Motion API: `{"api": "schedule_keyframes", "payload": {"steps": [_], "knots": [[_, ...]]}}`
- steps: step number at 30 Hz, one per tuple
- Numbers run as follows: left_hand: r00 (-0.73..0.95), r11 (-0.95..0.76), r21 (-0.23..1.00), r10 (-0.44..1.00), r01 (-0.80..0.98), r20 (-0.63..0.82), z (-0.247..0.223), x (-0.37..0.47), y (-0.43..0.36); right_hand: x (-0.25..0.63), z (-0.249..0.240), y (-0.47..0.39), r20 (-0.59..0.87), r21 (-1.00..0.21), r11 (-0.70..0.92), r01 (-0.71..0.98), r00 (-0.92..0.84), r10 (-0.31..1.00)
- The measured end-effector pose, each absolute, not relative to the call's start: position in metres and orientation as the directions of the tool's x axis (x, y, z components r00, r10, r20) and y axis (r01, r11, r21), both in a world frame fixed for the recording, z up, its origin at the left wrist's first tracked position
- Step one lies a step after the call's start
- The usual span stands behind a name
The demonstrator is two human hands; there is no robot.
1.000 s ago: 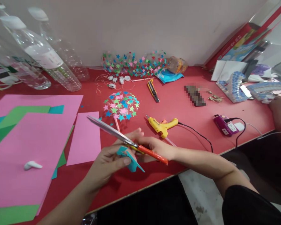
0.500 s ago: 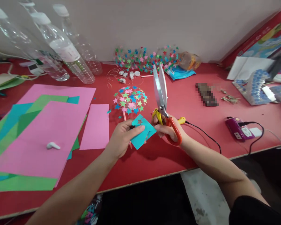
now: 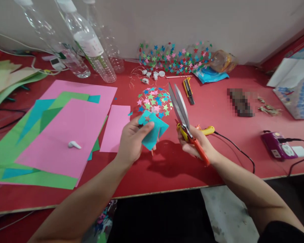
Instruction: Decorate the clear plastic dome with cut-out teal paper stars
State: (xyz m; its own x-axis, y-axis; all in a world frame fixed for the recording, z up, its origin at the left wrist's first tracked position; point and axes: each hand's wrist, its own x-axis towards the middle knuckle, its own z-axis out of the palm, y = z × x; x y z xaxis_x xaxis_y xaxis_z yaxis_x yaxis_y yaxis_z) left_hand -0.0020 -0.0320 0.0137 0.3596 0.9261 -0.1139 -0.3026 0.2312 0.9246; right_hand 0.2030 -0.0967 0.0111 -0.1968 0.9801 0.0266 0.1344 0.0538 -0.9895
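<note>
Pinched between thumb and fingers of my left hand is a blue paper piece with a star-shaped hole near its top. My right hand grips scissors with red and yellow handles, blades slightly apart and pointing up and away, to the right of the paper. Beyond the paper lies a round, clear piece covered in colourful stars. A yellow-handled tool with a black cord lies beside my right hand. A pink paper strip is left of my left hand.
Coloured paper sheets with a white earbud cover the left. Plastic bottles stand behind them. At the back lie a star-covered clear bottle, a blue packet and a yellow cutter. A purple adapter sits right.
The view has shifted left, so the table items appear further right. My right hand has moved away from the paper with the scissors, whose blades now tilt left. The yellow cutter has come into sight.
</note>
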Motion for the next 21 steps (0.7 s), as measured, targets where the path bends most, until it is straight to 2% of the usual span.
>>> {"api": "schedule_keyframes", "payload": {"steps": [3,7,10,16,21], "knots": [[0.163,0.057,0.954,0.987,-0.294,-0.008,0.020,-0.006,-0.026,0.209,0.016,-0.100,0.004,-0.968,0.088,0.233,-0.337,0.941],[0.012,-0.048,0.947,0.998,-0.319,0.055,0.026,-0.011,-0.020,0.211,0.019,-0.100,-0.113,-0.948,0.039,0.314,-0.450,0.886],[-0.006,-0.074,0.930,0.997,-0.360,0.077,0.028,-0.013,-0.017,0.210,0.018,-0.098,-0.157,-0.941,0.009,0.339,-0.460,0.874],[0.001,-0.020,0.921,1.000,-0.390,0.023,0.031,-0.012,-0.018,0.207,0.021,-0.097,-0.228,-0.934,-0.065,0.352,-0.445,0.866],[0.032,-0.020,0.936,0.999,-0.352,0.033,0.031,-0.010,-0.021,0.207,0.016,-0.097,-0.196,-0.948,-0.054,0.314,-0.443,0.875]]}}
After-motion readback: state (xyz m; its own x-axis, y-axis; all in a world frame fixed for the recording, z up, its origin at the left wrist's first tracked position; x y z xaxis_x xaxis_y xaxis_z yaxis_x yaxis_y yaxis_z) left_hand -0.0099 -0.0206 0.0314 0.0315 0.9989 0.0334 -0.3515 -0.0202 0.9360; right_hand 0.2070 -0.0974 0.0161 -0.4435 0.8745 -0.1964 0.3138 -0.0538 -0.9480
